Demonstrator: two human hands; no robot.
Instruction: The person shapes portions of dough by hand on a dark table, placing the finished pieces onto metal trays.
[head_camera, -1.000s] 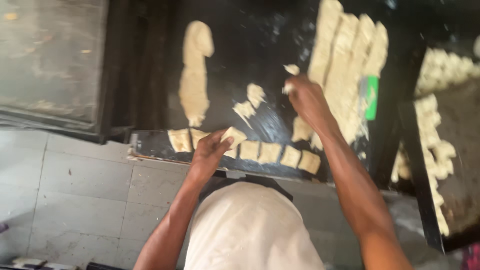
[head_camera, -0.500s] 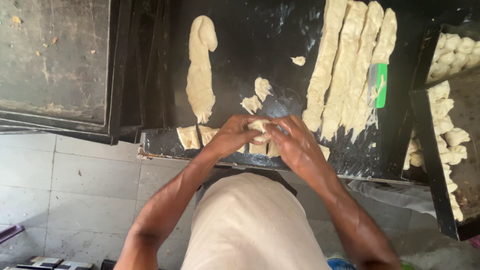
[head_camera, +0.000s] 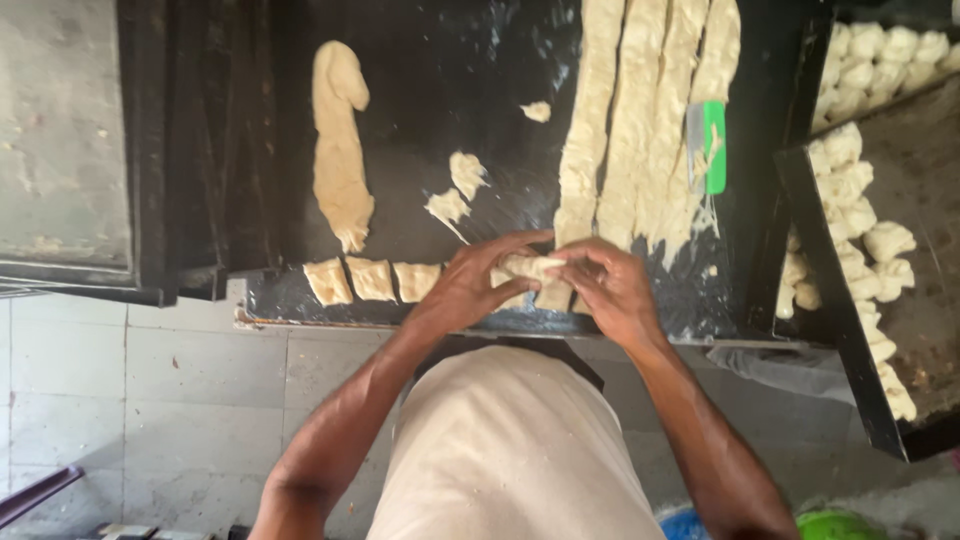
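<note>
Both of my hands meet at the near edge of the dark tabletop (head_camera: 480, 90): the left hand (head_camera: 470, 285) and the right hand (head_camera: 605, 290) are each closed around one small dough piece (head_camera: 527, 268), pinched between the fingertips just above the edge. I judge the main risk to be the soft piece tearing or sticking to my fingers if I squeeze too hard, or slipping over the edge onto the tiled floor (head_camera: 130, 400) below. Three cut dough squares (head_camera: 372, 279) lie in a row just left of my hands, also near that edge. Long dough strips (head_camera: 640, 130) run away from me, a green-handled scraper (head_camera: 708, 150) resting beside them. I see no packages, labels or signs; a tray (head_camera: 830, 260) of shaped pieces sits at right.
</note>
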